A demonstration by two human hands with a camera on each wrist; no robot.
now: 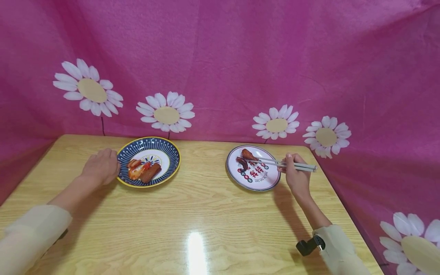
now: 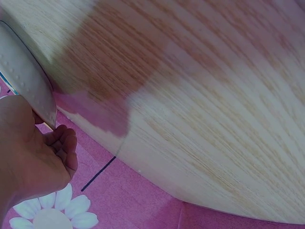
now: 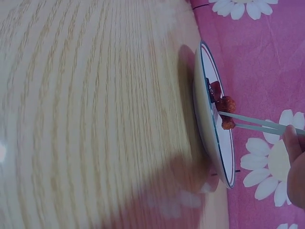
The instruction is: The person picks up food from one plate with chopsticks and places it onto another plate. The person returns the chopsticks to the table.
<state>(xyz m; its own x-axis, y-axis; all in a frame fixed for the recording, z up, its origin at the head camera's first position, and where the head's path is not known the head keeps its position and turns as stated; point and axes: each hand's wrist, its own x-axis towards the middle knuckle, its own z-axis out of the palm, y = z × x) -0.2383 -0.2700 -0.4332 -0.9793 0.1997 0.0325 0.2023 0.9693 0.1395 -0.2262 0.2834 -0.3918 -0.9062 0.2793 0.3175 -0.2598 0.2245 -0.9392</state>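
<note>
My right hand [image 1: 297, 175] grips a pair of pale chopsticks [image 1: 299, 165]. Their tips meet a glossy brown drumstick [image 1: 248, 154] on the white plate [image 1: 262, 186] with red characters. A dark, curved piece of food [image 1: 242, 164] lies beside the drumstick. At the left, my left hand [image 1: 101, 166] pinches the rim of a blue patterned plate [image 1: 172, 152] with a yellow edge; its fingers are curled in the left wrist view. On that plate are a brown ridged block of food [image 1: 150, 173], an orange-and-white piece [image 1: 136, 172] and a small reddish piece [image 1: 134, 164].
Both plates stand near the far edge of the wooden table [image 1: 192, 206], with bare wood between them. Behind and around it hangs a pink cloth [image 1: 220, 76] printed with white daisies. A black device [image 1: 309, 245] sits at the right sleeve.
</note>
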